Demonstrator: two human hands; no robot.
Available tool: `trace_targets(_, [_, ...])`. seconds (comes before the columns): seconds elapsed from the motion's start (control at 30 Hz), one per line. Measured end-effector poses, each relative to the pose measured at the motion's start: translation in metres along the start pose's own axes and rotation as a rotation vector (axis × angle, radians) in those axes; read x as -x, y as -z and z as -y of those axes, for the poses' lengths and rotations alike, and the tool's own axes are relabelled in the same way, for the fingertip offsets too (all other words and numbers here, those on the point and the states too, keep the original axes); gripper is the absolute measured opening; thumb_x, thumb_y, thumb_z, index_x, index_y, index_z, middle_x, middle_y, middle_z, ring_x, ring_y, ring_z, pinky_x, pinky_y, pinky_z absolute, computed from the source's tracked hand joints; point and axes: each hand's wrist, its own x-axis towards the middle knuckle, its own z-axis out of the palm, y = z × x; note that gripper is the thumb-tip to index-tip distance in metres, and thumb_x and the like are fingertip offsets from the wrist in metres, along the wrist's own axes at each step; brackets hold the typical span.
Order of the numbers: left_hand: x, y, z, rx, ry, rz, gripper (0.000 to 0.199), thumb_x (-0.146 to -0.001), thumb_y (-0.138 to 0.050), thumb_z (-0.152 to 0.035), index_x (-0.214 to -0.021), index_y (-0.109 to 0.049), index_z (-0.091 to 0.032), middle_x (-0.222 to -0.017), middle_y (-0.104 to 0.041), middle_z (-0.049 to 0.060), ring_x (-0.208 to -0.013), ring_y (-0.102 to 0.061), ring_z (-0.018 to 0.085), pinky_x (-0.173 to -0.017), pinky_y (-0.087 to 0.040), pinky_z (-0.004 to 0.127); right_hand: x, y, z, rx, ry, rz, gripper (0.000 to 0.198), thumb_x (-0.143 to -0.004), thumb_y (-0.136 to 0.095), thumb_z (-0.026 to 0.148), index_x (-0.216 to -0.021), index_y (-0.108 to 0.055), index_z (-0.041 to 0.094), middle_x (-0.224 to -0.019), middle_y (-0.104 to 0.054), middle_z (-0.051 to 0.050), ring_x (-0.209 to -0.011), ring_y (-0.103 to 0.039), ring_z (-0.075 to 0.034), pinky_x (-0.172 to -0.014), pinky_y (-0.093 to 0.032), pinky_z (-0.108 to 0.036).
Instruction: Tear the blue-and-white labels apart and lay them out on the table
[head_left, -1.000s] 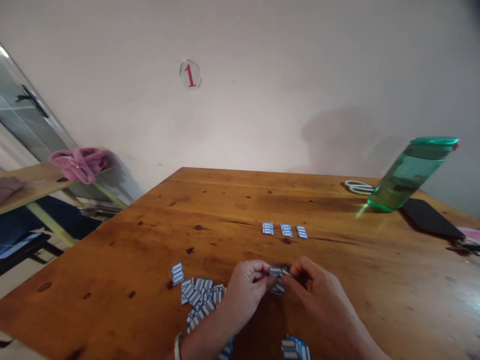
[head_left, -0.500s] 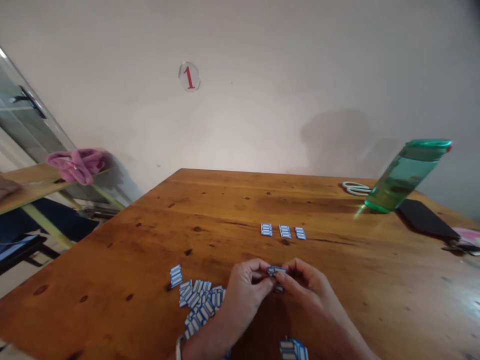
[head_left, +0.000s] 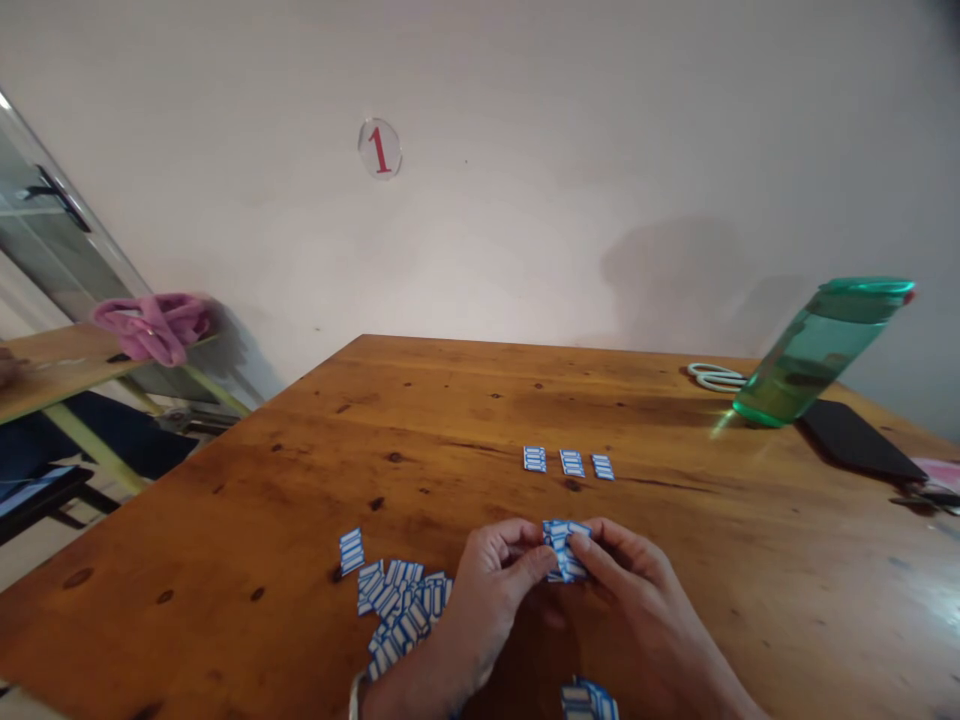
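Between my two hands are several small blue-and-white striped cards (head_left: 568,548), overlapping one another. My left hand (head_left: 499,585) pinches their left side between thumb and fingers. On the other side, my right hand (head_left: 634,580) grips them with its thumb laid on top. Beside my left forearm lies a loose pile of similar cards (head_left: 401,605), partly hidden by the arm. One single card (head_left: 351,551) rests just beyond that pile. A small stack (head_left: 589,700) sits at the bottom edge, below my hands. Further off, three pieces, the leftmost card (head_left: 534,459) among them, form a row.
The wooden table (head_left: 420,400) reaches to the wall. At the right stand a green water bottle (head_left: 825,350), a white coiled cable (head_left: 714,377) and a dark flat device (head_left: 862,442). A pink cloth item (head_left: 157,325) lies on a side table at the left.
The cards in my hands have tilted and fanned out, so more of their striped faces show. My right hand has shifted slightly to the right. The cards on the table stay put.
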Motion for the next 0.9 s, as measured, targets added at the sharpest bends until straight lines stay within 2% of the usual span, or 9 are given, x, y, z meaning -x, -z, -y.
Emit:
trace_targets(0.13, [-0.001,-0.001,-0.001,0.074,0.015,-0.006,0.018,-0.069,-0.065,-0.029,-0.076,-0.062,-0.013,-0.069,-0.064,0.003,-0.054,-0.058,0.013,-0.044,-0.048,0.022,0.001,-0.001,-0.001,-0.058,0.005,0.026,0.021,-0.073,-0.063,0.037,-0.069,-0.059,0.017,-0.061,-0.057,0.001,-0.055,-0.052,-0.012,-0.054,-0.044,-0.024])
trace_targets(0.27, [-0.001,-0.002,-0.003,0.043,0.027,-0.017,0.018,-0.067,-0.066,-0.03,-0.073,-0.061,-0.013,-0.066,-0.064,0.002,-0.052,-0.058,0.013,-0.043,-0.048,0.022,0.0,-0.002,-0.002,-0.068,-0.007,0.01,0.026,-0.068,-0.066,0.041,-0.067,-0.059,0.016,-0.058,-0.058,0.001,-0.053,-0.053,-0.012,-0.051,-0.044,-0.024])
trace_targets(0.5, [-0.003,-0.001,-0.002,-0.122,-0.097,-0.195,0.004,-0.06,-0.062,-0.012,-0.06,-0.059,-0.013,-0.056,-0.061,-0.002,-0.053,-0.053,0.008,-0.053,-0.042,0.017,-0.007,0.001,-0.015,0.082,0.082,-0.023,0.026,-0.062,-0.072,0.038,-0.064,-0.06,0.015,-0.06,-0.06,0.001,-0.054,-0.051,-0.01,-0.052,-0.04,-0.02])
trace_targets(0.63, [-0.004,0.002,-0.001,-0.127,-0.116,-0.201,0.005,-0.061,-0.064,-0.015,-0.063,-0.059,-0.014,-0.058,-0.062,-0.002,-0.054,-0.053,0.009,-0.052,-0.041,0.019,-0.007,0.002,-0.016,0.07,0.086,-0.064,0.027,-0.064,-0.07,0.04,-0.064,-0.058,0.016,-0.059,-0.059,0.002,-0.054,-0.049,-0.01,-0.051,-0.039,-0.02])
trace_targets(0.77, [-0.002,0.003,-0.001,-0.109,-0.093,-0.187,0.009,-0.065,-0.065,-0.02,-0.066,-0.059,-0.013,-0.06,-0.064,0.0,-0.056,-0.054,0.01,-0.054,-0.042,0.02,-0.006,0.0,-0.009,0.076,0.083,-0.125,0.031,-0.061,-0.07,0.043,-0.064,-0.055,0.017,-0.057,-0.055,0.003,-0.052,-0.048,-0.01,-0.048,-0.038,-0.019])
trace_targets(0.9, [-0.001,0.0,0.0,-0.086,-0.083,-0.169,0.01,-0.066,-0.064,-0.02,-0.068,-0.057,-0.013,-0.063,-0.063,0.001,-0.059,-0.055,0.01,-0.057,-0.044,0.019,-0.004,-0.004,-0.008,0.148,0.123,-0.114,0.032,-0.064,-0.066,0.046,-0.064,-0.053,0.017,-0.055,-0.052,0.003,-0.051,-0.046,-0.01,-0.047,-0.037,-0.02])
